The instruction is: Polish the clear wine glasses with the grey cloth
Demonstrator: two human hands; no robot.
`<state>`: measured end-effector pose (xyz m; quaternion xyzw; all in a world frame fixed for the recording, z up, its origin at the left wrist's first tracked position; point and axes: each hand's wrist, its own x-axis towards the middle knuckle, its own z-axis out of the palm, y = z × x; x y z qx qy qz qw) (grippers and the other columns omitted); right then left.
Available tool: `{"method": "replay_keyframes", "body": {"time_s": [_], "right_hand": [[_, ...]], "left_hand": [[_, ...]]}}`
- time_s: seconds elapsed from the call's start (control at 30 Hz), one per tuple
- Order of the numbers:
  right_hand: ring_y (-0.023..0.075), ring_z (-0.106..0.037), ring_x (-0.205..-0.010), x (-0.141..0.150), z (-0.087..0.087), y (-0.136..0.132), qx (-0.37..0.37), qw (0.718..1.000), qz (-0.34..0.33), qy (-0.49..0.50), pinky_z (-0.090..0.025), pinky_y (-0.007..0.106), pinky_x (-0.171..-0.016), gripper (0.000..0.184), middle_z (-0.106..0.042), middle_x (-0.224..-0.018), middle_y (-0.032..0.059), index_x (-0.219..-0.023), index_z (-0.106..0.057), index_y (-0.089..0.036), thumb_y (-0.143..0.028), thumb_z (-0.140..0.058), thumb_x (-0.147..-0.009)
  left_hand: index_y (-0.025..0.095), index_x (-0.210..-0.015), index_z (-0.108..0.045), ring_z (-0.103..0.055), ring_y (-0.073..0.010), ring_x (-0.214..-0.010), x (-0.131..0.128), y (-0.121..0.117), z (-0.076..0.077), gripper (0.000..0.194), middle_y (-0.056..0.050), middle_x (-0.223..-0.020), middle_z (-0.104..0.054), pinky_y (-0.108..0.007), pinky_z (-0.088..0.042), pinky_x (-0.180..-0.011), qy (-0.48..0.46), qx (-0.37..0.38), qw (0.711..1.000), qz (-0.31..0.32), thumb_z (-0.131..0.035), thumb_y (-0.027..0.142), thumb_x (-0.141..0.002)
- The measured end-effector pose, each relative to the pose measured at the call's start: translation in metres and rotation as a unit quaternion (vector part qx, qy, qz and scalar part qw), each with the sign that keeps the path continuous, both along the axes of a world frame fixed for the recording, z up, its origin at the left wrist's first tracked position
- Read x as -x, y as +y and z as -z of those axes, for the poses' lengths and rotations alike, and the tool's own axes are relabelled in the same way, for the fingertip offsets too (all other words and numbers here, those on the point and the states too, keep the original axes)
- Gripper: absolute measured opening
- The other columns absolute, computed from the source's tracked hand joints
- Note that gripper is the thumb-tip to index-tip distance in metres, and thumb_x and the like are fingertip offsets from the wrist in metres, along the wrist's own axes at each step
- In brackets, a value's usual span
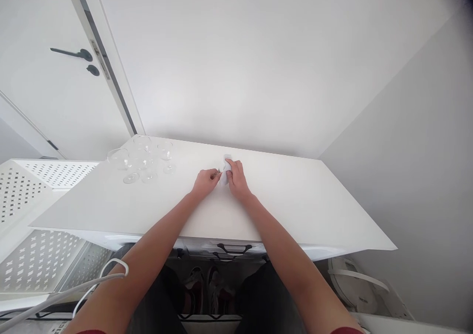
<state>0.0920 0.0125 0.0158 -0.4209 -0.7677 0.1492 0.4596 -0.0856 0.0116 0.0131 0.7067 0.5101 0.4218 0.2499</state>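
Note:
Over the middle of the white cabinet top (281, 201), both my hands are close together. My right hand (238, 179) is closed on a small, pale, flat piece, perhaps paper or cloth (223, 178), which rises between its thumb and fingers. Just left of it, my left hand (207, 182) is pinched shut at the edge of that piece. Something small and dark shows at its fingertips, too small to name. Clear stemmed glasses (131, 178) stand in a group on the left part of the top, apart from my hands.
A white wall (258, 78) rises behind the cabinet. At the left are a door with a dark handle (72, 53) and a perforated white rack (37, 260). A white cable (55, 297) runs past my left forearm. Below the front edge sit drawers with a dark pull (234, 249).

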Motion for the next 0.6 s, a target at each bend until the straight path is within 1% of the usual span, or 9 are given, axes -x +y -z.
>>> {"method": "replay_keyframes", "body": {"time_s": [0.07, 0.1, 0.17, 0.2, 0.27, 0.33, 0.4, 0.5, 0.6], "right_hand": [[0.0233, -0.058, -0.088, 0.008, -0.002, -0.004, 0.044, 0.996, 0.058, 0.048, -0.050, 0.040, -0.081, 0.042, -0.060, -0.100, 0.0083, -0.134, -0.054, -0.025, -0.045, -0.030, -0.104], [0.0219, -0.057, -0.078, 0.012, -0.003, -0.005, 0.073, 0.990, 0.095, 0.071, -0.048, 0.037, -0.073, 0.040, -0.060, -0.091, 0.0057, -0.127, -0.056, -0.025, -0.046, -0.030, -0.104], [0.0197, -0.050, -0.062, 0.017, -0.006, -0.004, 0.129, 0.973, 0.165, 0.101, -0.041, 0.033, -0.061, 0.035, -0.055, -0.075, 0.0010, -0.112, -0.058, -0.026, -0.046, -0.030, -0.103], [0.0190, -0.046, -0.058, 0.018, -0.007, -0.004, 0.148, 0.965, 0.189, 0.105, -0.038, 0.031, -0.057, 0.033, -0.052, -0.070, -0.0005, -0.106, -0.058, -0.026, -0.045, -0.031, -0.101], [0.0184, -0.044, -0.055, 0.018, -0.008, -0.002, 0.163, 0.961, 0.200, 0.100, -0.035, 0.031, -0.055, 0.030, -0.049, -0.065, -0.0019, -0.102, -0.058, -0.026, -0.045, -0.035, -0.099], [0.0181, -0.045, -0.057, 0.014, -0.010, -0.001, 0.156, 0.969, 0.173, 0.085, -0.037, 0.030, -0.056, 0.030, -0.053, -0.067, -0.0016, -0.105, -0.060, -0.027, -0.047, -0.040, -0.097], [0.0185, -0.051, -0.063, 0.007, -0.014, -0.002, 0.140, 0.980, 0.122, 0.073, -0.042, 0.031, -0.060, 0.033, -0.061, -0.076, 0.0005, -0.110, -0.064, -0.027, -0.050, -0.046, -0.095], [0.0197, -0.059, -0.077, -0.008, -0.021, -0.005, 0.134, 0.989, -0.004, 0.060, -0.049, 0.032, -0.071, 0.040, -0.069, -0.094, 0.0028, -0.125, -0.065, -0.029, -0.052, -0.052, -0.095], [0.0207, -0.063, -0.090, -0.022, -0.027, -0.006, 0.138, 0.982, -0.114, 0.062, -0.052, 0.035, -0.081, 0.046, -0.070, -0.112, 0.0032, -0.137, -0.061, -0.032, -0.050, -0.058, -0.094]], "left_hand": [[0.022, -0.058, -0.028, -0.026, -0.0126, -0.052, -0.002, 0.000, 0.002, 0.037, 0.003, -0.052, -0.031, -0.031, -0.021, -0.055, 0.066, -0.013, 0.998, 0.011, -0.052, 0.030, -0.085], [0.022, -0.059, -0.029, -0.029, -0.0131, -0.051, -0.004, 0.000, 0.003, 0.035, 0.003, -0.052, -0.034, -0.031, -0.022, -0.056, 0.105, -0.020, 0.994, 0.013, -0.052, 0.029, -0.084], [0.022, -0.060, -0.034, -0.037, -0.0147, -0.051, -0.007, -0.002, 0.005, 0.032, 0.001, -0.054, -0.043, -0.031, -0.022, -0.057, 0.183, -0.036, 0.982, 0.009, -0.052, 0.030, -0.085], [0.022, -0.062, -0.037, -0.040, -0.0156, -0.051, -0.009, -0.002, 0.005, 0.030, 0.000, -0.056, -0.048, -0.031, -0.023, -0.057, 0.215, -0.042, 0.976, 0.005, -0.052, 0.031, -0.086], [0.022, -0.064, -0.042, -0.045, -0.0167, -0.053, -0.011, -0.003, 0.006, 0.027, -0.002, -0.060, -0.054, -0.031, -0.023, -0.058, 0.252, -0.050, 0.967, -0.007, -0.052, 0.032, -0.087], [0.022, -0.063, -0.041, -0.043, -0.0160, -0.051, -0.010, -0.004, 0.005, 0.026, -0.001, -0.058, -0.052, -0.031, -0.023, -0.057, 0.246, -0.049, 0.968, -0.020, -0.053, 0.029, -0.085], [0.022, -0.060, -0.037, -0.037, -0.0139, -0.050, -0.007, -0.003, 0.003, 0.028, 0.001, -0.053, -0.045, -0.031, -0.023, -0.057, 0.199, -0.044, 0.979, -0.022, -0.055, 0.026, -0.082], [0.021, -0.057, -0.036, -0.029, -0.0112, -0.050, 0.000, -0.001, 0.000, 0.032, 0.004, -0.051, -0.034, -0.029, -0.023, -0.055, 0.070, -0.024, 0.997, 0.007, -0.059, 0.027, -0.078], [0.019, -0.056, -0.045, -0.028, -0.0102, -0.053, 0.006, 0.000, -0.003, 0.036, 0.004, -0.053, -0.035, -0.028, -0.023, -0.053, -0.046, 0.010, 0.998, 0.042, -0.065, 0.038, -0.080]]}}
